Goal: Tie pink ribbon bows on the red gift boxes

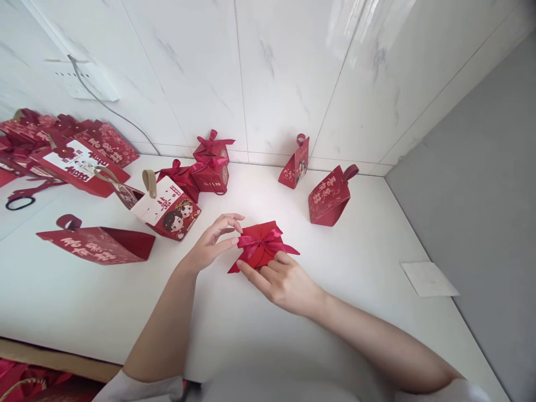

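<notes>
In front of me on the white table sits a small red gift box (256, 257), its top closed with a shiny red ribbon bow (263, 243). My left hand (215, 241) is at the bow's left loop, thumb and fingers apart at the ribbon's edge. At the near side of the box, my right hand (285, 279) has its fingers curled against it. The right index finger stretches left to the ribbon tail (234, 267). The box's near side is partly hidden by the right hand.
Finished-looking ribboned boxes (209, 173) stand by the tiled wall. Handled red boxes stand at the right (330, 195), back (296, 164) and left (100, 244), with a white-topped box (167, 209) among them. Scissors (20, 202) lie near a pile of boxes (79, 159). A white card (429, 278) lies right.
</notes>
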Available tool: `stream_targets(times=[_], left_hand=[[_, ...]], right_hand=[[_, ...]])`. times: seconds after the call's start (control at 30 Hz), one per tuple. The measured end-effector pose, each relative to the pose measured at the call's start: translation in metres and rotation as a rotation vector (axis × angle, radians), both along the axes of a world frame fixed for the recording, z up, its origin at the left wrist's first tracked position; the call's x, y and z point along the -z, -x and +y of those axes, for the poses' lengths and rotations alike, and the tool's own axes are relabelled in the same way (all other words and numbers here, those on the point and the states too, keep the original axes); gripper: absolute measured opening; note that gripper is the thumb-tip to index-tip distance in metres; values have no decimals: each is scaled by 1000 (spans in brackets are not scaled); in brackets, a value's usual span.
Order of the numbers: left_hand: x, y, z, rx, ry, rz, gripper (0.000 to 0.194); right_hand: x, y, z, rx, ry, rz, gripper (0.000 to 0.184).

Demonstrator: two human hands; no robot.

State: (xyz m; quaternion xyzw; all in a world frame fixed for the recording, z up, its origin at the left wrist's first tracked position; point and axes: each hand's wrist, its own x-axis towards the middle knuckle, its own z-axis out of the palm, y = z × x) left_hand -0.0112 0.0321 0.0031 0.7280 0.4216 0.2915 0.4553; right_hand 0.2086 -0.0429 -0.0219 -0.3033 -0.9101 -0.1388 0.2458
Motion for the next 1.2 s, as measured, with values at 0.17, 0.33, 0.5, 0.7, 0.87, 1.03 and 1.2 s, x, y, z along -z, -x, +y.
stream_targets(times=[0.17, 0.33, 0.5, 0.7, 0.87, 1.03, 1.2], left_hand=[[4, -5, 1, 75, -32, 9, 16], [9, -10, 3, 35, -57, -7, 19], [13, -11, 5, 24, 58, -136, 33], [13, -15, 4, 12, 105, -186, 35], [16, -19, 4, -1, 130, -232, 34], [26, -22, 5, -35, 177, -273, 36], [29, -26, 3, -38, 105, -247, 28]], right_hand=[[-2, 10, -9, 21, -113, 37, 34], [6, 19, -8, 97, -142, 114, 21], [3, 9, -2, 8, 58, 177, 22], [-3, 9, 1, -117, 117, 93, 20], [1, 12, -1, -159, 104, -8, 28], [-23, -9, 7, -321, 430, 155, 26], [-51, -33, 14, -437, 740, 179, 31]])
